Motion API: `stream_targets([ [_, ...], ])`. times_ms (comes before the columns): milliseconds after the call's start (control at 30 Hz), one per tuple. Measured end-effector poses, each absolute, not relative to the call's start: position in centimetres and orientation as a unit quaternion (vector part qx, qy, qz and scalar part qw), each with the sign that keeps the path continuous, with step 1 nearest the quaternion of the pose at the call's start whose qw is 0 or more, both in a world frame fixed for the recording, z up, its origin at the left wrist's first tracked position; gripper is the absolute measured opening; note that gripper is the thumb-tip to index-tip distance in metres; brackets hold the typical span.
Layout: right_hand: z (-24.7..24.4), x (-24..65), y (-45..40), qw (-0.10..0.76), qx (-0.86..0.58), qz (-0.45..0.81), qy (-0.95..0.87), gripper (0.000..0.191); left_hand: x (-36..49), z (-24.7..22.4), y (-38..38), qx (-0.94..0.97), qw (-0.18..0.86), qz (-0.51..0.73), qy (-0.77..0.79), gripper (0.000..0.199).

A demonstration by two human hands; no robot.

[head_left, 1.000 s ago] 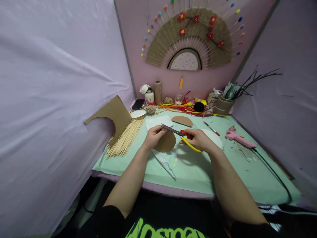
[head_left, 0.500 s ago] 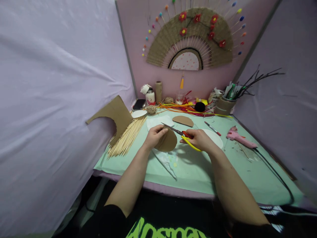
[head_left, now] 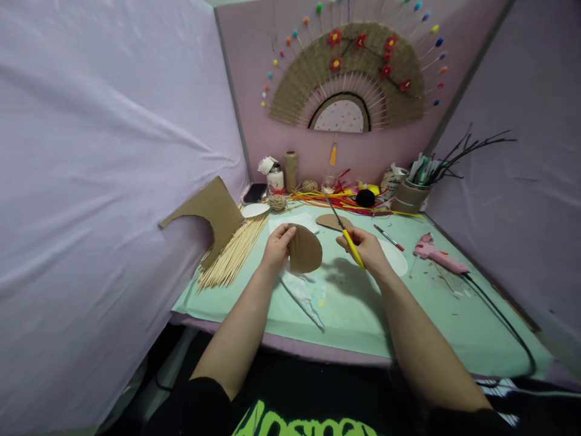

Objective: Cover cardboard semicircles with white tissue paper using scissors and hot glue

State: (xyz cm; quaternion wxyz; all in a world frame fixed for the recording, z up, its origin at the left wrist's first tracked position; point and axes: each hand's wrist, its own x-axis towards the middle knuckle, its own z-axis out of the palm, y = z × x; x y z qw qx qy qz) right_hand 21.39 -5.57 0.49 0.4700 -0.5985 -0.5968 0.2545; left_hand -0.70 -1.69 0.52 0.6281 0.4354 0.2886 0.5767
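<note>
My left hand [head_left: 276, 247] is closed on a brown cardboard half-disc [head_left: 306, 249], pinching it near its straight edge above the table. In my right hand [head_left: 364, 247] are yellow-handled scissors [head_left: 349, 242], their dark blades pointing up and away, apart from the cardboard. Beyond the hands, a second cardboard half-disc [head_left: 332, 221] lies on the table, partly behind the scissors. A white disc [head_left: 394, 258] lies by my right wrist. Beneath the held cardboard is a crumpled whitish cloth [head_left: 305, 297].
Left, thin wooden sticks [head_left: 233, 254] lie beside a cut-out cardboard sheet [head_left: 218, 209]. On the right are a pen [head_left: 389, 237] and a pink glue gun [head_left: 438, 255] with a black cord. Jars, twine and colourful strips [head_left: 318, 197] line the back. A decorated fan [head_left: 354, 72] hangs on the wall.
The scissors have moved away from the cardboard and turned, blades now pointing upward. In my left hand the cardboard has turned so its straight edge faces left.
</note>
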Motion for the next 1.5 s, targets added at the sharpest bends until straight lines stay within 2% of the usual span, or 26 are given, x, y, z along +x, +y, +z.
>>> stream_targets([
  [133, 0.8, 20.8, -5.8, 0.473, -0.596, 0.273, -0.589, 0.036, -0.8, 0.1, -1.1, 0.352, 0.668, 0.582, 0.302, 0.029],
  [333, 0.4, 20.1, -5.7, 0.489, -0.553, 0.341, -0.582, 0.036, -1.3, -0.8, 0.1, 0.241, 0.757, 0.471, 0.382, 0.015],
  [567, -0.5, 20.1, -5.2, 0.521, -0.493, 0.379, -0.584, 0.042, -1.0, -0.7, -0.5, 0.229, 0.823, 0.391, 0.342, 0.016],
  [733, 0.4, 18.8, -6.5, 0.514, -0.405, 0.380, -0.654, 0.039, -0.1, -1.2, -1.6, 0.279, 0.861, 0.288, 0.312, 0.026],
  [800, 0.5, 18.1, -6.9, 0.515, -0.403, 0.391, -0.648, 0.037, 0.0, -1.3, -2.0, 0.289, 0.875, 0.255, 0.291, 0.026],
  [900, 0.2, 17.6, -6.6, 0.570, -0.451, 0.375, -0.576, 0.040, -0.3, -1.1, -1.9, 0.288, 0.888, 0.222, 0.282, 0.025],
  [1033, -0.5, 18.6, -5.2, 0.646, -0.528, 0.321, -0.449, 0.044, -0.5, -0.9, -1.3, 0.264, 0.867, 0.291, 0.306, 0.024],
  [1167, -1.0, 19.7, -4.2, 0.656, -0.552, 0.345, -0.381, 0.051, -0.2, -0.7, -1.6, 0.289, 0.836, 0.376, 0.275, 0.045],
  [1333, -1.0, 19.1, -4.6, 0.642, -0.533, 0.377, -0.402, 0.050, 0.2, -0.7, -2.1, 0.264, 0.836, 0.386, 0.287, 0.020],
  [1500, -0.9, 18.5, -4.9, 0.601, -0.509, 0.470, -0.398, 0.046, 0.1, -0.9, -1.6, 0.243, 0.840, 0.376, 0.307, 0.019],
])
